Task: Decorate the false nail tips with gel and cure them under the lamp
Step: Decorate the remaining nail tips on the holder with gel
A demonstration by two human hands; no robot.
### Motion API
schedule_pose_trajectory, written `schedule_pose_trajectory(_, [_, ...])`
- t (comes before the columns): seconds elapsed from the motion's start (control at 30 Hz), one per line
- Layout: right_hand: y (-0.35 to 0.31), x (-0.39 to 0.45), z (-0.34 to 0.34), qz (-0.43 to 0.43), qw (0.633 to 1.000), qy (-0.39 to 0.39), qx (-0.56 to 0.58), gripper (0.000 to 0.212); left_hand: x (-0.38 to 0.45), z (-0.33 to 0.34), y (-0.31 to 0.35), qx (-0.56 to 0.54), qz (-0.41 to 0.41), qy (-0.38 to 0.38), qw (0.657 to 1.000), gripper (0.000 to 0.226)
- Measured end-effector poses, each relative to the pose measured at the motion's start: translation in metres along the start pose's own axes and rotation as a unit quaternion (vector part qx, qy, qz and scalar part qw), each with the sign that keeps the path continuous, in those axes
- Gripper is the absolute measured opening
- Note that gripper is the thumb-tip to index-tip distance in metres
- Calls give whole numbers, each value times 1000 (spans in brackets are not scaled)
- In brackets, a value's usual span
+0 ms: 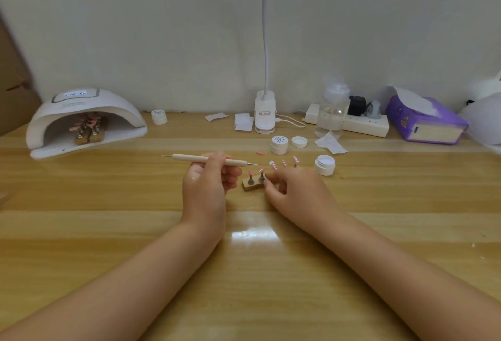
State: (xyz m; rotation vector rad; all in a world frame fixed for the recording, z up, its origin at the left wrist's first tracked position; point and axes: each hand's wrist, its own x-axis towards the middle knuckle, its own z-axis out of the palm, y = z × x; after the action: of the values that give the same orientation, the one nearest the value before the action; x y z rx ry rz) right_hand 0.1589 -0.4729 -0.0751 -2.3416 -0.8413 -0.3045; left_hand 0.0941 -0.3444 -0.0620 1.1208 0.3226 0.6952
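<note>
- Your left hand [207, 180] grips the dotting tool [210, 159] near its middle, fingers curled round the shaft, and holds it level above the table [108, 232].
- Your right hand [292, 191] rests on the right end of the small wooden stand [250, 186]. Its fingers are bent there, but I cannot tell if they pinch the stand or only touch it.
- The stand is near the middle of the table. Two pink tips [256, 172] stand on it on metal holders; more tips show just behind your right fingers.
- The tips are probably very light and thin, and wet gel smears easily. Take the stand by its wooden ends, not by the tips.
- The stand itself looks light, so it may slide; press it down while you dot.
- An open gel jar [324, 165] is just right of your hand.
- The lamp [86, 121] is at the far left corner, with another stand inside.
</note>
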Motion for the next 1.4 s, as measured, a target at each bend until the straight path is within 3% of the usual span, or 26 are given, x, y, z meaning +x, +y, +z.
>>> schedule_pose_trajectory(0.37, [-2,2,4,-5,998,-4,-61,27,-1,1,-1,9,0,-12,1000,22])
schedule_pose_trajectory(0.63, [-1,0,7,-64,985,21,-160,33,-1,1,-2,16,-4,-13,1000,22])
schedule_pose_trajectory(0.87, [-6,-4,4,-123,977,59,-162,19,-2,0,-1,16,-5,-10,1000,22])
schedule_pose_trajectory(1.0, [-9,-7,1,-105,978,113,-139,11,0,1,0,10,-8,-7,1000,22])
schedule_pose_trajectory(1.2, [1,-9,-3,-42,991,50,-115,18,-1,0,0,15,-8,-10,1000,21])
schedule_pose_trajectory(1.4, [2,-6,-1,-45,990,67,-115,20,-2,1,2,11,-4,-19,1000,21])
